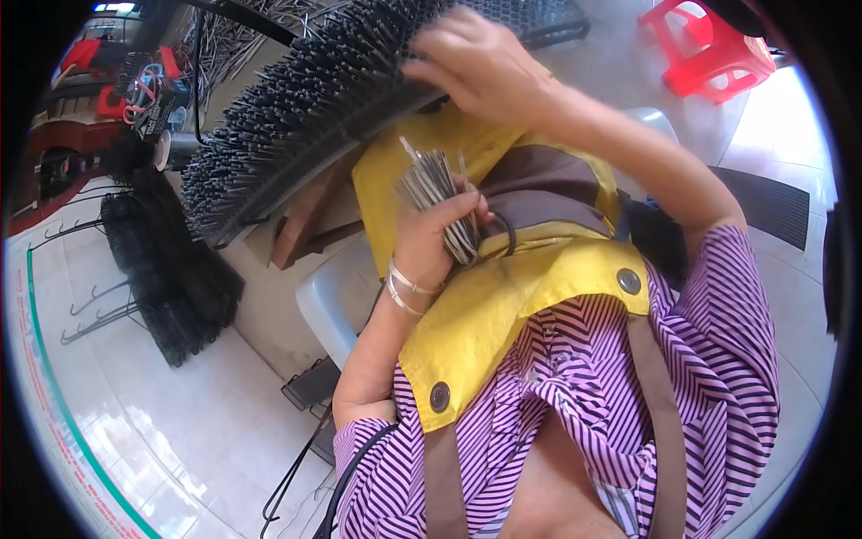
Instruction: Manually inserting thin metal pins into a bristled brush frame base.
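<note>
My left hand (424, 235) is wrapped round a bundle of thin, flat grey metal strips (431, 180), held upright above my yellow apron (377, 171). Their upper ends fan out past my thumb. Beyond it, a long dark rack (310, 166) slants across the far side, densely filled with thin upright dark pins (287, 94). My right hand (489, 67) reaches over the rack's near edge towards its right part. Its fingers are bent together and slightly blurred; anything between the fingertips is hidden.
A wooden support (310, 211) stands under the rack. Loose metal strips (242, 45) lie behind it. Black bundles on hooked wires (171, 260) lie on the tiled floor at left. A red plastic stool (709, 54) stands at far right. I sit on a pale chair (328, 305).
</note>
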Motion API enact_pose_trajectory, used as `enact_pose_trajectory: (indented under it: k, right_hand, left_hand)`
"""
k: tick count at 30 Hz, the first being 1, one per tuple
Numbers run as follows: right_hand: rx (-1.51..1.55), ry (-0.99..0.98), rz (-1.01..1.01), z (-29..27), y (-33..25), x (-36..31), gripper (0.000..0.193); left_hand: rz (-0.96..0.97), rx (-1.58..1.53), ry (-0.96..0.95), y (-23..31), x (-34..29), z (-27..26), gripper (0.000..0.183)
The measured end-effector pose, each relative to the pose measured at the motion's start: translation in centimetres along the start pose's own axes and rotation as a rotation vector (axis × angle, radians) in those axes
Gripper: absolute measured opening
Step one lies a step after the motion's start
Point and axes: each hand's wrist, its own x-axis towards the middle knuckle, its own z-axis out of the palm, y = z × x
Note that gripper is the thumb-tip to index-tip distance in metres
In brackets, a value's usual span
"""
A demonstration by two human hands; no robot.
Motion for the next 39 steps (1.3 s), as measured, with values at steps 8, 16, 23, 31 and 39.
enact_pose_trajectory:
  k: [8,16,23,31,39]
  right_hand:
    - [1.132,-0.492,1.238,-3.0,-7.6,-5.2,0.015]
    - [1.317,-0.263,1.419,-2.7,-8.0,-6.0,0.008]
    - [1.304,-0.203,1.553,-3.3,-7.8,-6.3,0.010]
    - [1.255,-0.109,1.522,-4.4,-6.2,-6.1,0.009]
    - [1.601,0.224,1.291,-5.2,2.5,-1.5,0.018]
  left_hand:
    - [0.019,0.144,-0.021,-0.2,-0.5,0.1,0.020]
    - [-0.054,0.082,0.014,0.0,-0.7,0.4,0.022]
    - [-0.005,0.043,0.063,0.0,-0.3,0.6,0.019]
    - [-0.058,0.039,0.166,-0.2,-0.2,-0.5,0.009]
    - [-0.065,-0.004,0.139,-0.1,-0.5,-0.6,0.011]
